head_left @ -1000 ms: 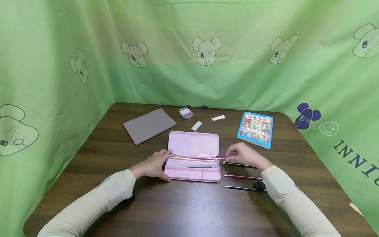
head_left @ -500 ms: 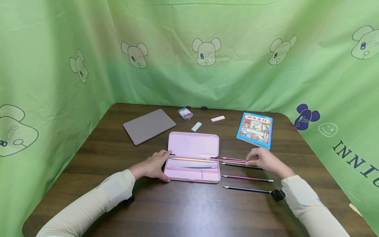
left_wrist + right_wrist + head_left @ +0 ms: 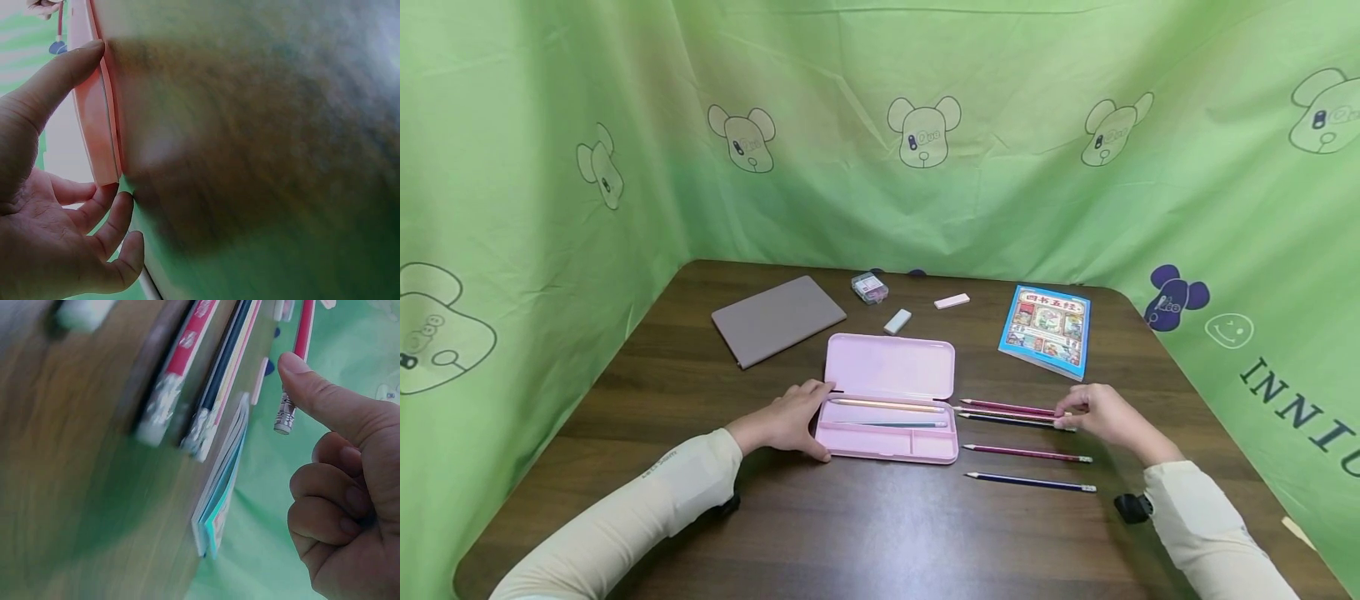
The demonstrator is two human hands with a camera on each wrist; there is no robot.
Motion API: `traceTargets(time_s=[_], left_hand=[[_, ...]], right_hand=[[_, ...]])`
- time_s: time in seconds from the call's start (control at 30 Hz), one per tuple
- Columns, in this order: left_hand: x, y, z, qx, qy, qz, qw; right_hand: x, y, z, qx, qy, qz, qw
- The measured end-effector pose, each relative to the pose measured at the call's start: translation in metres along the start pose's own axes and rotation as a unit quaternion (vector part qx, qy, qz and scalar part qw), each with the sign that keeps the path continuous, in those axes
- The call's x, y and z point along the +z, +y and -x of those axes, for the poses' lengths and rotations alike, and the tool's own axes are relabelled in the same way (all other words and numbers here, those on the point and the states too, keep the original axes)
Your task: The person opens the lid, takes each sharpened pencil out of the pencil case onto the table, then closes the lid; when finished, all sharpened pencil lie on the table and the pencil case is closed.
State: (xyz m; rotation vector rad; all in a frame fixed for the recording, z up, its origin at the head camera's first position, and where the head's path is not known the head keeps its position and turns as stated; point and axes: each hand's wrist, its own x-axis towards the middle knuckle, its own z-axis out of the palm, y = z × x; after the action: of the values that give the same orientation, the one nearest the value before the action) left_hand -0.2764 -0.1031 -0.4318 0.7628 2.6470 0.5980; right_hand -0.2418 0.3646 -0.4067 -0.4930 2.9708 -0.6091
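Note:
Tips of my left hand's point(image 3: 786, 417) thumb and fingers hold the left end of the pink pencil case point(image 3: 891, 367), whose lid lies open. In the left wrist view, its thumb rests on the case's rim with fingers around the corner. An orange-yellow pencil point(image 3: 887, 405) and a grey-green pencil point(image 3: 902, 423) lie inside. My right hand point(image 3: 1097, 412), right of the case, pinches a red pencil point(image 3: 305, 331) near its eraser end, other fingers curled. Below it on the table lie a black pencil point(image 3: 1000, 419), a dark red pencil point(image 3: 1026, 453) and a navy pencil point(image 3: 1030, 482).
Behind the case are a white eraser point(image 3: 898, 321), a small clear box point(image 3: 870, 287) and a pink-and-white strip point(image 3: 952, 301). A grey notebook point(image 3: 778, 320) lies at back left, a blue-edged book point(image 3: 1047, 331) at back right. Green cloth point(image 3: 820, 208) hangs around the table.
My right hand has moved right, drawing the red pencil away from above the case to beside the other pencils. The left hand has stayed on the case.

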Motion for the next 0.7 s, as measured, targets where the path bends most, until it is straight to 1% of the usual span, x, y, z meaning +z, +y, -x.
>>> traceTargets(time_s=[0.17,0.23,0.43,0.7], left_hand=[[0.000,0.000,0.000,0.001,-0.004,0.004,1.0000],[0.000,0.000,0.000,0.001,-0.005,0.003,1.0000],[0.001,-0.001,-0.001,0.005,-0.003,0.004,1.0000],[0.000,-0.001,0.000,0.003,-0.002,0.003,1.0000]], right_hand=[[0.002,0.007,0.005,-0.003,-0.017,0.002,1.000],[0.003,0.009,0.007,-0.011,-0.015,0.007,1.000],[0.005,0.014,0.010,-0.017,-0.013,0.018,1.000],[0.006,0.012,0.008,0.011,-0.037,0.041,0.998]])
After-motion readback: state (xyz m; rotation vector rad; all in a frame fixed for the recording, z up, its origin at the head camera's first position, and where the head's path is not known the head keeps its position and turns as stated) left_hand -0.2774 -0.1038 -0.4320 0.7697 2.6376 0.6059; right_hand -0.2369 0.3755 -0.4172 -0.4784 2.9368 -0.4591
